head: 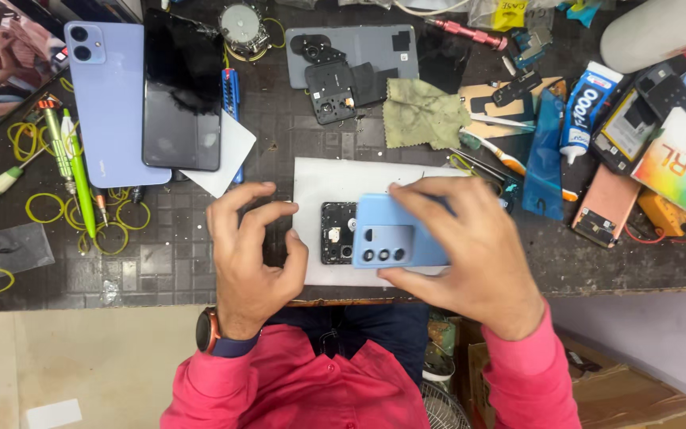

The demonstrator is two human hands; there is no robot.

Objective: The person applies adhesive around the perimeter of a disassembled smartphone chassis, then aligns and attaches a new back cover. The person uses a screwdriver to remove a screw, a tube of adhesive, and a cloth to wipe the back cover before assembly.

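The right hand [470, 246] has its grip closed around a blue phone back cover [395, 234], held just above the white mat [319, 179] on the bench [160, 262]. An opened black phone [337, 232] lies on that mat, partly under the cover. The left hand [252, 254] rests beside the mat, fingers loosely curled, holding nothing.

A phone-repair workshop: beyond the fingers lie a lilac smartphone [109, 103], a dismantled grey phone back [351, 54], a glue tube [583, 107] and green tweezers [79, 171].
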